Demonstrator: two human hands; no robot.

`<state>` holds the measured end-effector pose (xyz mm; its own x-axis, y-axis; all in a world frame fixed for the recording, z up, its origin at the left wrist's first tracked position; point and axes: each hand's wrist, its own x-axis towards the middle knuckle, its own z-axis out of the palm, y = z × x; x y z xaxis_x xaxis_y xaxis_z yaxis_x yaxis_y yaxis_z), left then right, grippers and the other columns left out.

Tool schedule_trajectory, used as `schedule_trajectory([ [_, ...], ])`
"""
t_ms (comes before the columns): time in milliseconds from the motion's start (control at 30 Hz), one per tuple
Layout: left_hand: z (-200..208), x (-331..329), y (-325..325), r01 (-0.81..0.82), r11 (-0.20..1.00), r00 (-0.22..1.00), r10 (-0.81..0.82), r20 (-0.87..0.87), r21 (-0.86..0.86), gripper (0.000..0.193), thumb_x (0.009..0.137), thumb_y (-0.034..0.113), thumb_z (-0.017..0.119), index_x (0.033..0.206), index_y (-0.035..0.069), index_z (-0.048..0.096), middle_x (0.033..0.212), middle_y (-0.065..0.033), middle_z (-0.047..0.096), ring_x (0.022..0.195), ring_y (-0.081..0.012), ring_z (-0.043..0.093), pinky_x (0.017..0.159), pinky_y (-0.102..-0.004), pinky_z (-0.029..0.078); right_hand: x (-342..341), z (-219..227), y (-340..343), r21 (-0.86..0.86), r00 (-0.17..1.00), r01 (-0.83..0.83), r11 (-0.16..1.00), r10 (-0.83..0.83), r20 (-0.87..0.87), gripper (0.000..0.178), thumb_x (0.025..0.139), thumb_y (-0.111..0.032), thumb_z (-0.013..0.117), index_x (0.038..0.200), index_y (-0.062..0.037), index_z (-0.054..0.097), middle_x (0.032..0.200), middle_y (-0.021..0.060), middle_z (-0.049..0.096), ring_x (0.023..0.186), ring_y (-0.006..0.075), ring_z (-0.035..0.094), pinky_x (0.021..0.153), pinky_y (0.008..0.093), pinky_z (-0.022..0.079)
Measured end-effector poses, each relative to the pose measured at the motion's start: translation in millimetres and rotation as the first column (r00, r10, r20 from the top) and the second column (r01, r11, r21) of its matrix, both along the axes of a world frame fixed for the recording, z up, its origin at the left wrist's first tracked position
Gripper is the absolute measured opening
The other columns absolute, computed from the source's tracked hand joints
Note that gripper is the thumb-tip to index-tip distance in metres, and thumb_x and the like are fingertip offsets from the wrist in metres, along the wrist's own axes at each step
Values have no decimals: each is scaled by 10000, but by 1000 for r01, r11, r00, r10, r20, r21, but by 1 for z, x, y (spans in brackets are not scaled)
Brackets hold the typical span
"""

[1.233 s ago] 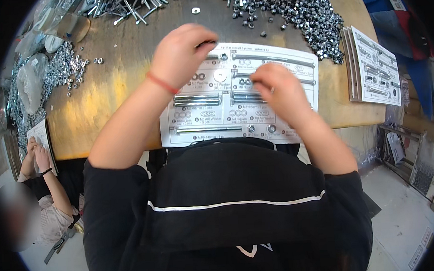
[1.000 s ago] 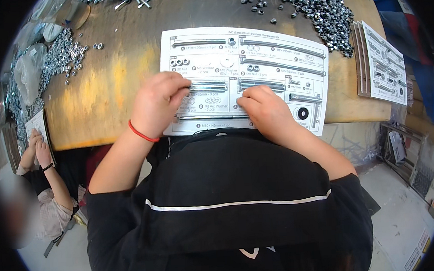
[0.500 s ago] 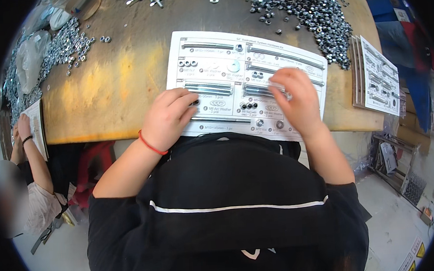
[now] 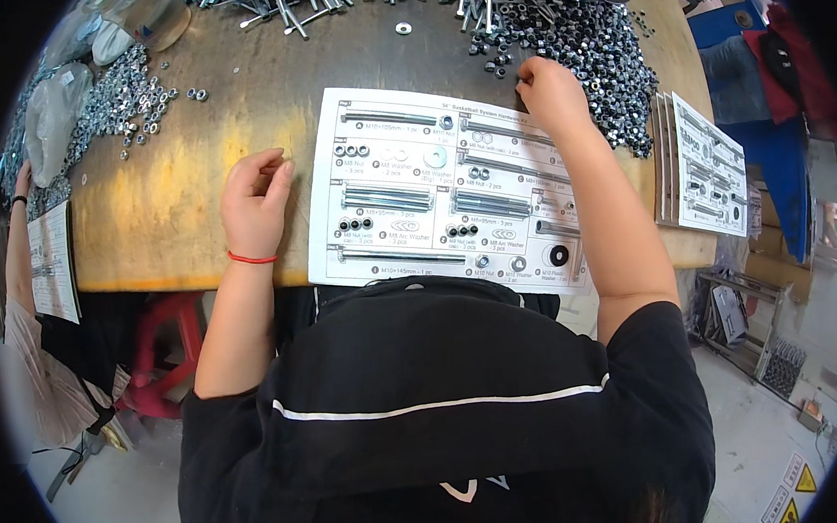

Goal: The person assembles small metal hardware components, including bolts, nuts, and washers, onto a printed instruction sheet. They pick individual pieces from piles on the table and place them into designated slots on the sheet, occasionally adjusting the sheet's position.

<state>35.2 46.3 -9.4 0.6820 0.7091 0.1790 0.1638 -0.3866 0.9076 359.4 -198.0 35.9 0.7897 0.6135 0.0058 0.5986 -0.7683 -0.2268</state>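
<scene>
My right hand (image 4: 554, 98) is over the near left edge of a heap of dark nuts (image 4: 598, 68), its fingers curled down and closed. Whatever is between the fingertips is hidden. A white printed card (image 4: 325, 224) lies in front of me, showing rows of bolts, nuts and washers; I cannot tell which are printed and which are real. My left hand (image 4: 255, 200) is held just left of the card, with fingers bent and the thumb close to the forefinger. What its tips pinch, if anything, is too small to make out.
Long bolts (image 4: 293, 5) are heaped at the far edge, near a lone washer (image 4: 404, 28). Silver nuts (image 4: 145, 106) and a plastic bag (image 4: 57, 116) lie at left, beside a co-worker's arm (image 4: 19, 238). Similar cards (image 4: 710, 172) stand stacked at right.
My right hand has left the card and reached away from me to the dark nuts. My left hand has moved off the card to the left. The co-worker's hand has reached farther forward.
</scene>
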Motion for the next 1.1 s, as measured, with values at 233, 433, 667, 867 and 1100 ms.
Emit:
schedule_trajectory([
  [233,-7,4,1,-4,1000,1000,4,15,11,166,861,75,723,1007,2,690,934,-75,650,791,-144,639,727,-260,522,4,-11,15,199,994,-92,976,102,-43,217,779,-174,752,963,-61,732,960,140,679,892,307,661,813,397,523],
  [433,-10,3,1,-19,1000,1000,19,19,-7,165,855,78,728,995,-1,691,916,-75,653,776,-143,633,720,-262,517,-42,14,-2,253,956,-203,946,247,-156,172,794,-113,743,940,-28,710,902,102,661,795,249,654,718,346,522],
  [667,-8,4,1,-21,999,1000,20,6,50,152,849,77,723,979,4,694,913,-81,662,775,-158,639,717,-273,519,-86,10,-14,250,918,-387,887,396,18,175,773,-55,731,935,-28,671,899,100,613,773,277,634,683,359,511],
  [867,11,2,6,21,997,1000,-21,-4,-72,192,828,103,729,987,2,691,912,-93,663,795,-168,647,736,-287,534,-88,19,-21,325,944,-320,890,328,31,185,757,-24,727,921,-11,644,923,110,603,726,249,607,666,330,501],
  [1100,43,11,96,-83,993,989,93,-113,83,219,809,169,737,987,47,705,980,-111,669,888,-235,666,813,-342,529,-88,48,-14,384,952,-277,881,307,-18,168,773,5,721,919,-4,639,947,102,614,710,216,613,578,308,490],
])
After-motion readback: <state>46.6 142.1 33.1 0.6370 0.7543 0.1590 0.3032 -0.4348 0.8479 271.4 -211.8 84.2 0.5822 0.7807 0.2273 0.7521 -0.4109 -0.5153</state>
